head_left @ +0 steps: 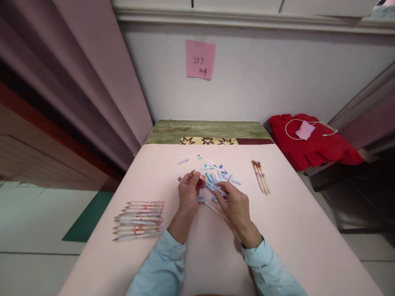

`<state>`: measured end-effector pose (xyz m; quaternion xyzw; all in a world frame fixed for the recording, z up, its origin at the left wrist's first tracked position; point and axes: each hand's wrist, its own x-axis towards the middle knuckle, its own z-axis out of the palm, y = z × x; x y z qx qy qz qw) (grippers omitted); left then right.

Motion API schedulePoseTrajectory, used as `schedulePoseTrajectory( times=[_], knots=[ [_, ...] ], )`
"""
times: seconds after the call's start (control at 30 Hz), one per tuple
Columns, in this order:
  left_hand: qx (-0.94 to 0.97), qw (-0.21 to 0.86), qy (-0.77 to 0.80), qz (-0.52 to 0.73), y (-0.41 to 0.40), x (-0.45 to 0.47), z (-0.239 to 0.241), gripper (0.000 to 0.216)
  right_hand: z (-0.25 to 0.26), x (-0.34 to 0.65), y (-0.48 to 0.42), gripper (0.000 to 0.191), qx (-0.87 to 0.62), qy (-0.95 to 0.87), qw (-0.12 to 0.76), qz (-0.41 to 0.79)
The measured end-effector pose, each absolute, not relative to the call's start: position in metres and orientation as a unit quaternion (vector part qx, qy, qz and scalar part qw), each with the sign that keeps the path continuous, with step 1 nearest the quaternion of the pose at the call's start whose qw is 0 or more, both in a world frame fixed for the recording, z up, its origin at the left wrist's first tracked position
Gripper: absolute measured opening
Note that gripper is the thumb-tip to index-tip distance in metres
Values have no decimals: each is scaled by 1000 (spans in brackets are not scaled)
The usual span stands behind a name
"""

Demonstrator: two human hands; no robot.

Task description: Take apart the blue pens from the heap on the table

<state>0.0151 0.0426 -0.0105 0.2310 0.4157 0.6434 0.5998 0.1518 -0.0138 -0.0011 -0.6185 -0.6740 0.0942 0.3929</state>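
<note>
Over the middle of the table, my left hand (189, 194) is closed in a pinch on a small cream-and-brown pen piece (202, 177). Its fingers hide most of that piece. My right hand (235, 202) grips a light-blue pen barrel (216, 188), which slants up toward the left fingertips. I cannot tell whether the two pieces touch. Around and beyond both hands lie loose blue and lilac pen parts (230, 178), with several thin white refills (209, 161). One lilac part (183, 161) rests apart at the far left of this scatter.
Several pale pens (138, 226) lie side by side on the left of the pink-covered table (212, 263). Three cream pens with brown tops (261, 177) lie at the right. Beyond the right edge is a red cloth (284, 133) with a white cable (287, 130).
</note>
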Motion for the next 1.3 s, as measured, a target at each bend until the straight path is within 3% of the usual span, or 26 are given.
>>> schedulePoseTrajectory(
  times=[0.5, 0.73, 1.07, 1.3],
  knots=[
    [188, 621, 400, 647, 45, 11, -11, 30, 4, 151, -16, 17, -638, -673, 363, 96],
    [106, 640, 366, 667, 55, -8, -12, 19, 10, 188, -6, 29, -701, -600, 380, 71],
    [126, 626, 324, 698, 62, -20, -15, 16, -8, 218, 5, 23, -786, -560, 251, 71],
    [155, 638, 311, 687, 61, -14, -15, 20, 10, 201, -35, 18, -713, -638, 262, 124]
  ],
)
